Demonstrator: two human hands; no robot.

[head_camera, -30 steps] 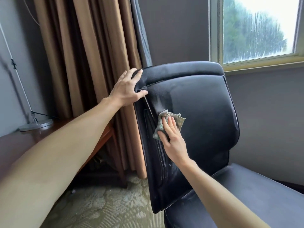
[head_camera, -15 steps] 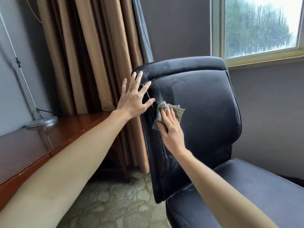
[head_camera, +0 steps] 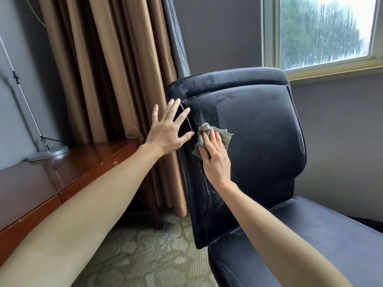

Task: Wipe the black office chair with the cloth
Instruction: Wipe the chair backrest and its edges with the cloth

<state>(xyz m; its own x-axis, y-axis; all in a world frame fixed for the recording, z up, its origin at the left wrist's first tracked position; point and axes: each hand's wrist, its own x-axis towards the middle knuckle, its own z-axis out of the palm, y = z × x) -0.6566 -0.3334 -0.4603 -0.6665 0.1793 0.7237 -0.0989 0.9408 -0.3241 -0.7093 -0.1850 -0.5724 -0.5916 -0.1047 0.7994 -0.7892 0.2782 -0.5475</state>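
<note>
The black office chair (head_camera: 259, 137) fills the middle and right, its backrest facing me and its seat (head_camera: 310, 241) at the lower right. A crumpled grey-green cloth (head_camera: 224, 135) lies flat on the backrest near its left edge. My right hand (head_camera: 215, 160) presses the cloth against the backrest with straight fingers. My left hand (head_camera: 167, 129) has its fingers spread, just at the chair's left side edge, below the top corner. Wet streaks show on the backrest under my right hand.
A brown wooden desk (head_camera: 62, 179) runs along the left with a metal lamp base (head_camera: 48, 153) on it. Tan curtains (head_camera: 116, 69) hang behind the chair. A window (head_camera: 327, 32) sits at the upper right. Patterned carpet (head_camera: 145, 255) lies below.
My left hand has let go of the chair's top left corner, opened its fingers and slid down the side edge. The cloth and my right hand stayed at about the same spot.
</note>
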